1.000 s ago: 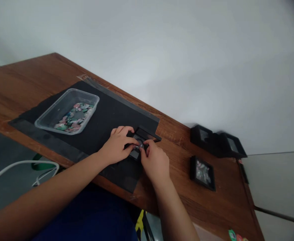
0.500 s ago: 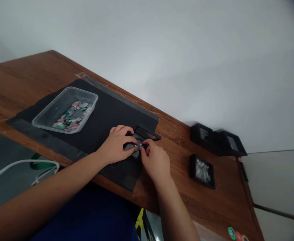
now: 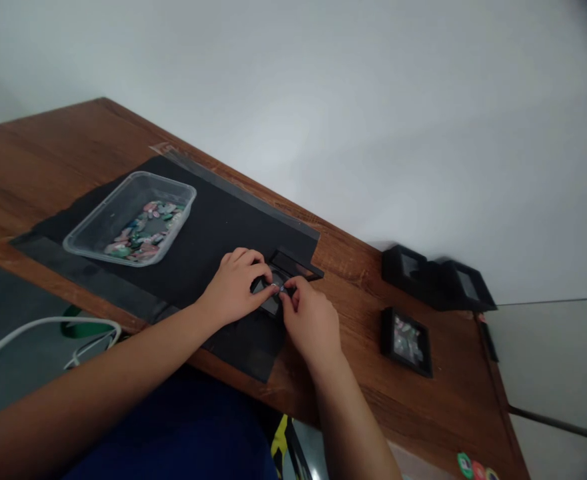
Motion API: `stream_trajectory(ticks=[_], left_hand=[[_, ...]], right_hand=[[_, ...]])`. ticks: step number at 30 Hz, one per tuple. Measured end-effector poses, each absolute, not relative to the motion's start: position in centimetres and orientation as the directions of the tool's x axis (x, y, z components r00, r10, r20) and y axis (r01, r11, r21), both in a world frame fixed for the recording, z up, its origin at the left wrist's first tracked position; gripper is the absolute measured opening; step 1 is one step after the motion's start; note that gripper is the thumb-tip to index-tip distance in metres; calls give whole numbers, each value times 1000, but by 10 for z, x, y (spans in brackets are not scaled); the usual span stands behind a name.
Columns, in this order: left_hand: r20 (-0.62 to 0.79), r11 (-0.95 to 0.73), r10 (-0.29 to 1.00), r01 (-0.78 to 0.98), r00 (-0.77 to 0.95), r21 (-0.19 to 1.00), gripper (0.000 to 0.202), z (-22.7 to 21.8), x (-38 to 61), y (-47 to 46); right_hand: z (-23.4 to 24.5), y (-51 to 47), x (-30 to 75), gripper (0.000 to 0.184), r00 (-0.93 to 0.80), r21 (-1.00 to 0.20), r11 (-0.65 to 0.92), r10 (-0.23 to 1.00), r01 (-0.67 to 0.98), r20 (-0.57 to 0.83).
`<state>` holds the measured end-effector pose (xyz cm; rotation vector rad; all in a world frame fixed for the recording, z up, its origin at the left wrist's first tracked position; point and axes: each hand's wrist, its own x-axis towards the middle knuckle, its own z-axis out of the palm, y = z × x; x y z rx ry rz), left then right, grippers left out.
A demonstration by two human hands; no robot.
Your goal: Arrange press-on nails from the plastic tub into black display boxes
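A small black frame box (image 3: 293,265) lies open on the black mat (image 3: 213,227), its lid part behind it. My left hand (image 3: 236,287) rests on the box with fingers curled and thumb meeting forefinger. My right hand (image 3: 309,319) comes in from the right with fingertips pinched at the same spot. Something tiny and shiny sits between both hands' fingertips, too small to name. A clear plastic tub (image 3: 131,219) holding several pink and green stones stands to the left on the mat.
On the wooden table (image 3: 363,373) to the right lies a closed black frame box (image 3: 406,341) with stones inside, and two more black boxes (image 3: 436,279) stand by the wall. A white cable (image 3: 43,328) hangs below the table's near edge.
Both hands have stayed on the box. The fingertips have shifted slightly closer together over it, and the view has drifted a little.
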<state>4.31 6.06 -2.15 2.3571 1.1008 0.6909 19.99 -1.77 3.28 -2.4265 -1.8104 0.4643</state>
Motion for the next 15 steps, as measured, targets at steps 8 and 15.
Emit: stream_trajectory(ticks=[8, 15], left_hand=[[260, -583, 792, 554, 553, 594, 17, -22, 42, 62], [252, -568, 802, 559, 542, 604, 14, -20, 42, 62]], right_hand=[[30, -17, 201, 12, 258, -282, -305, 947, 910, -193], [29, -17, 200, 10, 232, -275, -267, 960, 924, -153]])
